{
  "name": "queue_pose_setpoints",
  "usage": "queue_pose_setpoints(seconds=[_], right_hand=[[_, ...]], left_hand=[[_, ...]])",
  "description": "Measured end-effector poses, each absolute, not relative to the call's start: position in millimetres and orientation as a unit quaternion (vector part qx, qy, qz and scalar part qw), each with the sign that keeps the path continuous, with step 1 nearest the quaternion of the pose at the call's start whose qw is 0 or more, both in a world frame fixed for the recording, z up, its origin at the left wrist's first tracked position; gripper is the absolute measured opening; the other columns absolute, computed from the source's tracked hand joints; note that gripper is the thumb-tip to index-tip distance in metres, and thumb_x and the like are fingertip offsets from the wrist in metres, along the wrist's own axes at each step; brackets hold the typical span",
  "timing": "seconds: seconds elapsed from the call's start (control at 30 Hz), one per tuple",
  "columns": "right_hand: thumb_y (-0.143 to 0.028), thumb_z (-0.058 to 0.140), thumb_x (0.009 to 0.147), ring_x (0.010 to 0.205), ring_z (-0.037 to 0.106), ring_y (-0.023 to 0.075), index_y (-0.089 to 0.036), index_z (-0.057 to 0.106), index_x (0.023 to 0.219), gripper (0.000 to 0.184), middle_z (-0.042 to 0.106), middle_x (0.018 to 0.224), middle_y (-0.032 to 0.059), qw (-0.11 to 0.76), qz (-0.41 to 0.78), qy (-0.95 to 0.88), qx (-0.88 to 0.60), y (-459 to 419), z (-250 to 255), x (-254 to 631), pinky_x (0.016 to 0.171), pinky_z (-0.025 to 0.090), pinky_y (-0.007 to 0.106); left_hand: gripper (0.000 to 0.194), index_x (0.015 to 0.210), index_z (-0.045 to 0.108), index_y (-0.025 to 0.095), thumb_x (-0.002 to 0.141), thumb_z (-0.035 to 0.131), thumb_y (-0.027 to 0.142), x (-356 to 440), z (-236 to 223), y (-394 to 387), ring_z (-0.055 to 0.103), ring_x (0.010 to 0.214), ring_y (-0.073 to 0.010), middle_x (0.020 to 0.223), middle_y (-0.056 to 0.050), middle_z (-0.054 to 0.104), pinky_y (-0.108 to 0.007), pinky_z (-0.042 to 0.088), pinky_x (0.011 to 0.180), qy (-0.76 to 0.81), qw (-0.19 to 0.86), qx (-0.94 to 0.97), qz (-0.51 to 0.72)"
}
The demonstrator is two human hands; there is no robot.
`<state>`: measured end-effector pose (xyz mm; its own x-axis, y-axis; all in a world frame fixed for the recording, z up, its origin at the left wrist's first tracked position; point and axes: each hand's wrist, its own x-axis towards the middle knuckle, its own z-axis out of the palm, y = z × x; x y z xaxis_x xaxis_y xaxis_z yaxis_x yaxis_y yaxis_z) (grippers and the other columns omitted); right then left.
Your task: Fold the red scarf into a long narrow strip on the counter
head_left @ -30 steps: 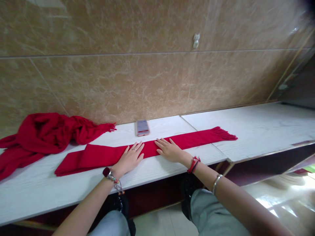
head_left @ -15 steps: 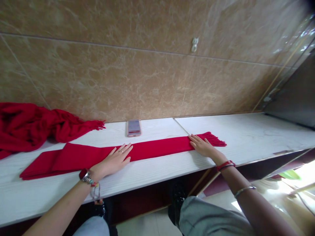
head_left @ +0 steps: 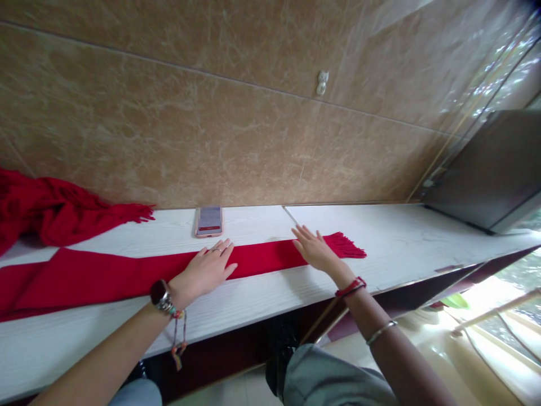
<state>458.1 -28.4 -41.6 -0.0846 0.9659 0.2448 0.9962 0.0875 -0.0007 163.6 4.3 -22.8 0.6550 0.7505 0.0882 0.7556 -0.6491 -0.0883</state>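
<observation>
A red scarf [head_left: 122,276] lies lengthwise along the white counter, folded into a long narrow band, its fringe at the right end. My left hand [head_left: 207,268] rests flat on the middle of the band with fingers outstretched. Over the scarf's right part, just left of the fringe, is my right hand [head_left: 315,248], fingers spread and somewhat raised; whether it touches the cloth I cannot tell. Neither hand grips anything. The scarf's left end runs out of view.
A second red scarf [head_left: 63,211] lies bunched at the back left against the tiled wall [head_left: 236,146]. Behind my left hand is a phone [head_left: 209,221] on the white counter [head_left: 401,239]. A dark grey box-shaped object [head_left: 486,169] stands at the counter's right end. A small white figure [head_left: 322,83] sticks to the wall.
The view has swung to the right. My left hand has slid rightward along the scarf. My right hand has shifted slightly and its fingers have lifted.
</observation>
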Motion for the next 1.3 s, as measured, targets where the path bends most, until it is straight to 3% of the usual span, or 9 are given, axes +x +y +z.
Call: queue_pose_setpoints(seconds=[0.2,0.5,0.67,0.77,0.87,0.97,1.1,1.2,1.3], right_hand=[[-0.033,0.029,0.093,0.131,0.025,0.0248,-0.016,0.034,0.135,0.046,0.033,0.141,0.0136,0.111,-0.041,-0.831,-0.544,-27.7,-49.6,376.6,0.102,0.027,0.051],[-0.024,0.035,0.09,0.129,0.029,0.0294,-0.021,0.052,0.12,0.035,0.036,0.14,0.012,-0.007,-0.061,-0.86,-0.506,-16.3,-51.3,382.6,0.091,0.04,0.053],[-0.026,0.037,0.088,0.129,0.028,0.0304,-0.024,0.048,0.126,0.04,0.033,0.142,0.009,-0.039,0.009,-0.841,-0.539,-1.1,-58.9,388.8,0.094,0.039,0.052],[-0.027,0.04,0.086,0.128,0.03,0.0273,-0.019,0.041,0.133,0.048,0.035,0.14,0.0111,-0.031,0.04,-0.803,-0.593,6.3,-59.1,382.9,0.099,0.036,0.044],[-0.024,0.041,0.084,0.127,0.033,0.0291,-0.013,0.042,0.131,0.049,0.038,0.137,0.0163,-0.01,0.007,-0.795,-0.607,6.0,-49.3,357.3,0.099,0.034,0.049],[-0.027,0.037,0.087,0.128,0.03,0.0298,-0.011,0.039,0.132,0.048,0.037,0.138,0.0172,0.059,-0.032,-0.822,-0.566,-0.6,-34.1,310.9,0.099,0.031,0.054],[-0.035,0.033,0.09,0.13,0.028,0.0271,-0.012,0.037,0.134,0.049,0.034,0.14,0.0157,0.127,-0.026,-0.876,-0.465,-8.7,-24.5,242.8,0.101,0.029,0.051],[-0.041,0.03,0.092,0.13,0.027,0.0272,-0.014,0.036,0.134,0.051,0.035,0.14,0.0154,0.145,-0.016,-0.898,-0.415,-9.6,-31.2,208.4,0.102,0.029,0.05],[-0.045,0.027,0.092,0.13,0.027,0.0279,-0.015,0.035,0.136,0.054,0.034,0.141,0.0145,0.129,0.0,-0.912,-0.389,-6.9,-42.2,191.1,0.102,0.027,0.051]], left_hand=[[0.055,0.138,0.028,0.014,0.091,0.031,0.042,168.1,-35.5,5.3,0.017,0.134,-0.0248,0.145,-0.014,0.021,-0.044,0.021,0.105,-0.388,0.0,-0.922,-0.009],[0.06,0.14,0.024,0.015,0.091,0.03,0.049,115.9,-34.8,-8.5,0.017,0.134,-0.0221,0.145,-0.011,0.021,-0.042,0.019,0.106,-0.4,0.011,-0.916,-0.005],[0.06,0.139,0.024,0.014,0.092,0.025,0.05,68.3,-30.9,-16.4,0.016,0.134,-0.0219,0.145,-0.01,0.023,-0.041,0.02,0.106,-0.435,0.015,-0.9,0.009],[0.059,0.139,0.025,0.013,0.092,0.026,0.049,41.8,-29.7,-20.6,0.016,0.134,-0.0225,0.145,-0.011,0.022,-0.042,0.02,0.106,-0.472,0.023,-0.881,0.012],[0.06,0.139,0.026,0.013,0.091,0.028,0.049,26.7,-30.9,-24.0,0.018,0.134,-0.0237,0.145,-0.011,0.022,-0.042,0.019,0.107,-0.496,0.029,-0.868,0.009],[0.06,0.138,0.029,0.014,0.091,0.027,0.05,22.5,-30.7,-26.2,0.019,0.134,-0.0244,0.144,-0.012,0.025,-0.042,0.019,0.107,-0.499,0.029,-0.866,-0.005],[0.052,0.134,0.037,0.017,0.092,0.025,0.045,14.0,-20.1,-23.3,0.02,0.133,-0.026,0.144,-0.01,0.027,-0.047,0.018,0.106,-0.509,0.064,-0.857,-0.049],[0.047,0.133,0.037,0.019,0.092,0.026,0.039,-11.3,-7.4,-12.8,0.021,0.133,-0.0268,0.144,-0.009,0.028,-0.049,0.019,0.105,-0.543,0.094,-0.828,-0.105],[0.049,0.134,0.035,0.016,0.091,0.027,0.038,-55.7,-0.4,-0.4,0.02,0.134,-0.0241,0.145,-0.011,0.026,-0.043,0.02,0.106,-0.585,0.07,-0.794,-0.152]])
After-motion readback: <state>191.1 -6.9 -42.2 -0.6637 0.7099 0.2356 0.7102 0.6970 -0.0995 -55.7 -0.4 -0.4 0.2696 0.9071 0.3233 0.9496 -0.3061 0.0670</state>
